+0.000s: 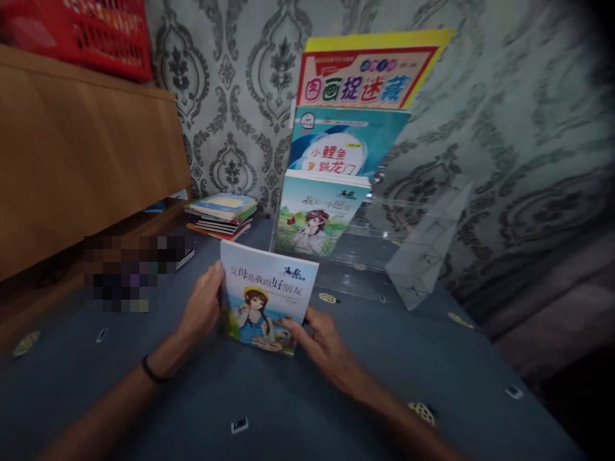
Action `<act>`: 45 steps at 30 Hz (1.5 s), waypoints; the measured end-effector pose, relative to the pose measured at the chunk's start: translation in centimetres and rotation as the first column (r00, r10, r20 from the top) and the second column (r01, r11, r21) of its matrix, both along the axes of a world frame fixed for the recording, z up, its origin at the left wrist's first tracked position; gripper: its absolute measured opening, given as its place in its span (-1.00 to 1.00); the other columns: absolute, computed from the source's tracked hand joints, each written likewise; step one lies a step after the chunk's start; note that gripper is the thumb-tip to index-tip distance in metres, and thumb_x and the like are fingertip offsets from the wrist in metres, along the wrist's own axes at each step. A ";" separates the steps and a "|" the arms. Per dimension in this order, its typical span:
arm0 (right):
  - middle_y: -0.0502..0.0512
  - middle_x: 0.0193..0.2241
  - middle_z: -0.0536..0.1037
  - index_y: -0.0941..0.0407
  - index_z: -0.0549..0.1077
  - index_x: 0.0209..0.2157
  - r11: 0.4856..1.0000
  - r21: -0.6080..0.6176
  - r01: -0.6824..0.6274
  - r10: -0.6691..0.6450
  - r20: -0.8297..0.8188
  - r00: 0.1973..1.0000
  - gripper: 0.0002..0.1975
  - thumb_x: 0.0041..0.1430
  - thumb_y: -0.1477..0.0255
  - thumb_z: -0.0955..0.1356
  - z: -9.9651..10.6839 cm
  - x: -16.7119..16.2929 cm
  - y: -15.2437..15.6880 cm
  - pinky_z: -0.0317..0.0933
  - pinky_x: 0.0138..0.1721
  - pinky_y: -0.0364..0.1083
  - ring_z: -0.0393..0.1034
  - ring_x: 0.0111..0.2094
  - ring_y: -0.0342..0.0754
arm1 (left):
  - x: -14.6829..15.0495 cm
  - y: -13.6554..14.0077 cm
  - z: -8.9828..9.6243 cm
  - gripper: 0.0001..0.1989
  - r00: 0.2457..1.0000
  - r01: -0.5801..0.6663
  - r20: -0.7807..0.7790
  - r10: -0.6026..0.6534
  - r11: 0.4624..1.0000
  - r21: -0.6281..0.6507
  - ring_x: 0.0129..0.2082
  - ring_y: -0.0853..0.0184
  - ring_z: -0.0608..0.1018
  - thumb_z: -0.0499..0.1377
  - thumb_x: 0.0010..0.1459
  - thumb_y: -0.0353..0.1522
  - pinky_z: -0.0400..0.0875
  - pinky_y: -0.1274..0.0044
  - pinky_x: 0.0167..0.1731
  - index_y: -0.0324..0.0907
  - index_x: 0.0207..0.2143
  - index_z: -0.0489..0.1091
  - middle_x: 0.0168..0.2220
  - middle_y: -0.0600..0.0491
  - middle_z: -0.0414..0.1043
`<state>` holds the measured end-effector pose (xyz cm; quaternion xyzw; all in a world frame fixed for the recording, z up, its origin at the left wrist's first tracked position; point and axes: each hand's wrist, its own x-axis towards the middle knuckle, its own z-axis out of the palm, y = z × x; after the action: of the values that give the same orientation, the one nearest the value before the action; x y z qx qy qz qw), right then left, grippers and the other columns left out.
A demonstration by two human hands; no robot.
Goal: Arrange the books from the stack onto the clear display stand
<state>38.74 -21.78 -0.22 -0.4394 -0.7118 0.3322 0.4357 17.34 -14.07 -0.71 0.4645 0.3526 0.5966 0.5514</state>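
Observation:
A children's book (262, 304) with a girl in a yellow hat on its cover stands tilted between my hands, above the dark blue-grey sheet. My left hand (206, 298) grips its left edge, the fingers hidden behind the cover. At the lower right corner, my right hand (321, 336) holds it with the thumb on the front. Just behind is a clear acrylic rack (418, 250) with a column of books on its left side: a green-covered book (317, 221), a blue book (331, 141) above it, and a yellow-and-red book (365, 77) at the top.
A stack of books (221, 214) lies at the back left by the patterned wall (230, 96). Along the left runs a wooden cabinet (91, 141) with a red basket (106, 38) on top. A blurred-out patch (134, 272) covers something nearby. Dark fabric (542, 307) hangs at right.

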 end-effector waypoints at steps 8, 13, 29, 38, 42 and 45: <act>0.20 -0.03 0.64 0.12 0.48 0.05 1.000 0.007 -0.029 0.029 0.036 0.999 -0.66 0.40 0.26 0.26 -0.9 1.0 0.6 0.48 -0.12 0.07 0.56 -0.11 0.06 | -3.4 -0.3 -0.1 -0.48 0.829 0.218 -0.547 -0.114 0.967 0.128 -0.32 0.24 0.54 0.18 0.18 0.12 0.45 0.50 -0.29 -0.15 -0.25 0.56 -0.35 0.03 0.56; 0.19 -0.13 0.66 0.11 0.49 0.00 0.995 0.100 0.002 -0.016 0.134 0.991 -0.67 0.40 0.24 0.25 0.5 2.1 1.6 0.45 -0.19 0.03 0.56 -0.19 0.08 | -3.5 1.3 2.7 -0.58 0.693 0.309 -0.721 -0.017 0.910 0.275 -0.54 0.37 0.37 0.12 0.24 -0.03 0.30 0.58 -0.55 -0.15 -0.48 0.42 -0.56 0.13 0.33; 0.11 -0.22 0.61 0.01 0.47 0.01 0.735 0.601 0.314 -0.431 0.056 0.900 -0.63 0.33 0.09 0.34 10.5 9.0 5.9 0.47 -0.22 0.10 0.51 -0.28 0.07 | 5.6 7.8 10.3 -0.72 0.820 0.091 -0.360 0.444 0.521 0.849 -0.44 0.41 0.38 0.16 0.30 -0.18 0.28 0.56 -0.41 -0.16 -0.40 0.38 -0.46 0.15 0.31; 0.09 -0.27 0.59 0.06 0.50 0.01 0.744 0.587 0.319 -0.458 0.099 0.884 -0.58 0.31 0.06 0.35 10.2 10.3 6.4 0.49 -0.27 0.07 0.51 -0.32 0.04 | 7.4 9.0 7.9 -0.72 0.826 0.075 -0.345 0.446 0.520 0.851 -0.45 0.42 0.38 0.15 0.35 -0.18 0.30 0.57 -0.39 -0.15 -0.38 0.35 -0.46 0.17 0.28; 0.10 -0.24 0.59 0.04 0.48 0.03 0.776 0.553 0.303 -0.429 0.112 0.896 -0.56 0.31 0.03 0.35 9.5 10.7 7.1 0.47 -0.25 0.06 0.51 -0.26 0.06 | 7.2 9.5 7.5 -0.74 0.829 0.110 -0.380 0.411 0.547 0.830 -0.42 0.40 0.39 0.14 0.35 -0.19 0.32 0.57 -0.36 -0.14 -0.38 0.34 -0.43 0.15 0.30; 0.10 -0.25 0.59 0.04 0.48 0.04 0.797 0.531 0.286 -0.416 0.140 0.899 -0.57 0.32 0.05 0.35 8.8 11.0 7.8 0.46 -0.24 0.05 0.51 -0.25 0.06 | 7.0 10.0 6.9 -0.73 0.820 0.132 -0.410 0.400 0.564 0.815 -0.42 0.38 0.41 0.14 0.34 -0.19 0.34 0.55 -0.35 -0.14 -0.38 0.35 -0.43 0.14 0.31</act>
<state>49.71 -14.01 8.56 -0.4754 -0.7271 -0.0078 0.4952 24.38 -4.03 6.16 0.7859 0.2171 0.5707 0.0975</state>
